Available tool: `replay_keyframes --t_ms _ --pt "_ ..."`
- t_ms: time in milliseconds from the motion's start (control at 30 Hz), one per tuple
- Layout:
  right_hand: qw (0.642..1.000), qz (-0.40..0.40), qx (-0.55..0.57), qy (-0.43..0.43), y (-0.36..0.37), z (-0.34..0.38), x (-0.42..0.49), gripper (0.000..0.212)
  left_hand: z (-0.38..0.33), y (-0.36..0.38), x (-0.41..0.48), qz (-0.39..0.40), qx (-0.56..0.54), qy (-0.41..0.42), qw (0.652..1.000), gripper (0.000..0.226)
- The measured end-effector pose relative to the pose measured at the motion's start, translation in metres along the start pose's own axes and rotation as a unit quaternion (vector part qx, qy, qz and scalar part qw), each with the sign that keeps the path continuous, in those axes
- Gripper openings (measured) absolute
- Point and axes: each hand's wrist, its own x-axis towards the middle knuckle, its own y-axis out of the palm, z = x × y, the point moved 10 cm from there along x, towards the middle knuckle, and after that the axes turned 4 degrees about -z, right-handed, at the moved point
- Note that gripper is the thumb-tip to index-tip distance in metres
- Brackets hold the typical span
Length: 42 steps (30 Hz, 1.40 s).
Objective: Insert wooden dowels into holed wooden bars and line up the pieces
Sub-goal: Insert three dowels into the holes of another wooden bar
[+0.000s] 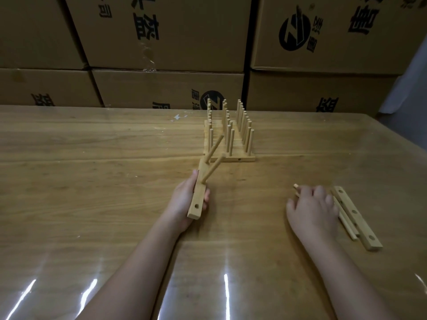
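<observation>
My left hand grips a holed wooden bar at mid-table; two dowels stick out of it, slanting up to the right, and one hole near its lower end is open. My right hand lies palm down on loose dowels beside another holed bar on the right; a dowel tip pokes out past its fingers. Whether those fingers hold a dowel is hidden. Behind, several finished bars with upright dowels stand lined up side by side.
The wooden table carries a glossy transparent cover with glare near the front edge. Stacked cardboard boxes form a wall right behind the table's far edge. A small white scrap lies near the back.
</observation>
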Motion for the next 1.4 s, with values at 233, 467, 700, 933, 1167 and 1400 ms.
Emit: replay_keyframes --t_ms 233,467,700,933,1167,1400 --pt "0.999 0.009 -0.021 0.036 -0.003 -0.010 0.003 0.037 0.002 -0.002 0.006 0.007 -0.085 -0.012 0.996 0.047" --pt "0.874 0.037 0.479 -0.068 -0.031 0.043 -0.017 0.004 0.001 0.000 0.006 0.006 -0.052 0.012 0.999 0.053" --pt "0.697 0.284 0.656 -0.062 -0.005 0.091 -0.053 0.018 -0.007 -0.002 0.000 -0.053 -0.008 0.060 0.997 0.054" --pt "0.779 0.281 0.539 -0.154 0.005 0.106 -0.073 0.023 -0.010 0.001 -0.002 -0.054 0.020 0.076 0.995 0.054" --pt "0.814 0.223 0.496 -0.205 -0.003 0.114 -0.077 0.024 -0.011 0.004 -0.005 -0.045 0.032 0.089 0.995 0.048" --pt "0.848 0.167 0.413 -0.285 -0.009 0.116 -0.080 0.022 -0.011 0.002 -0.005 -0.066 0.038 0.088 0.993 0.042"
